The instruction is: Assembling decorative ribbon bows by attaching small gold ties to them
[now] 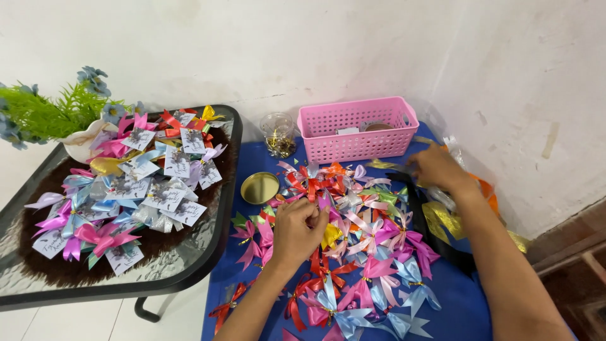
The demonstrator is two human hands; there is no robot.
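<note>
Left hand (298,228) down in the heap of ribbon bows (353,240), fingers curled shut on a yellow bow (331,236) near the middle of the pile. Grip closed there, knuckles up, bow pinched at the fingertips. Right hand (437,169) out at the far right edge of the heap, blurred, resting among clear bags (449,197) and gold ribbon (445,220); can't tell whether that grip is open or closed. Black ribbon (435,243) running just below that wrist.

Bows everywhere on the blue worktop (467,309): red, pink, pale blue, green, all overlapping. Gold lid (259,187) lying flat just left of the pile. Clear cup (278,134) of gold bits behind it, near the wall. Pink basket (358,129) beside the cup, at the back of the worktop, touching the heap's far edge.

Off to the left, glass table (211,240) with a brown mat (158,249), covered with finished bows with white tags (165,197). White vase (85,142) with green fronds and blue flowers at its back corner.
</note>
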